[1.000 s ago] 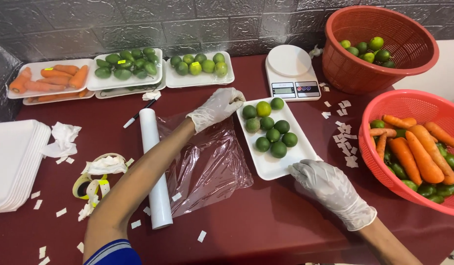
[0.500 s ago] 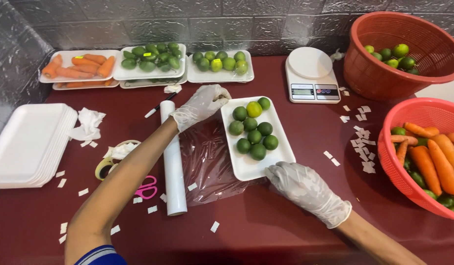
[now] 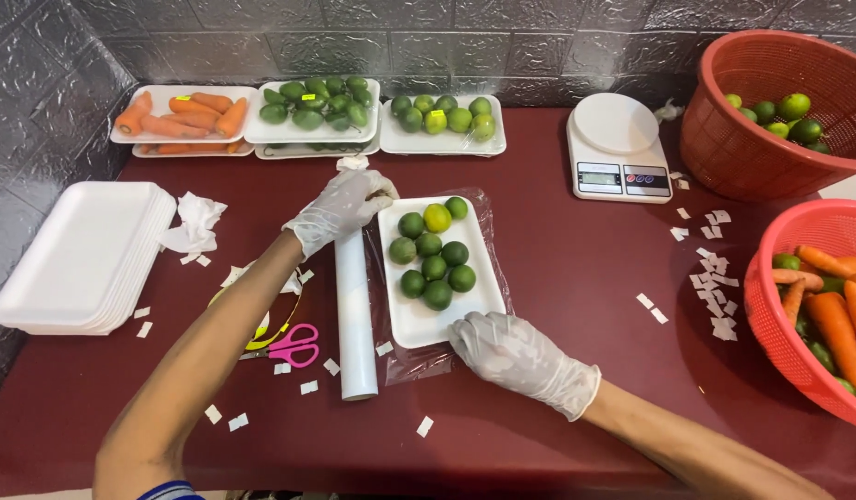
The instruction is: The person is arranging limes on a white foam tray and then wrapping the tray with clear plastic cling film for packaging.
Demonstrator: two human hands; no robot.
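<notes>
A white foam tray (image 3: 418,319) with several green limes (image 3: 434,251) lies on a sheet of clear cling film (image 3: 490,243) on the dark red table. My left hand (image 3: 340,208), in a clear glove, rests on the top end of the white cling film roll (image 3: 356,319), touching the tray's upper left corner. My right hand (image 3: 516,356), also gloved, presses on the tray's lower right corner and the film edge.
Three filled trays of carrots (image 3: 182,116) and limes (image 3: 442,118) line the back wall. A white scale (image 3: 618,148) sits right of them. Two red baskets (image 3: 770,139) (image 3: 780,315) stand at right. Stacked empty trays (image 3: 76,259) lie left, pink scissors (image 3: 293,345) near my left arm.
The view has shifted so the tray sits more central. My left hand moved from the tray's top edge onto the roll's top end. My right hand stays at the lower corner.
</notes>
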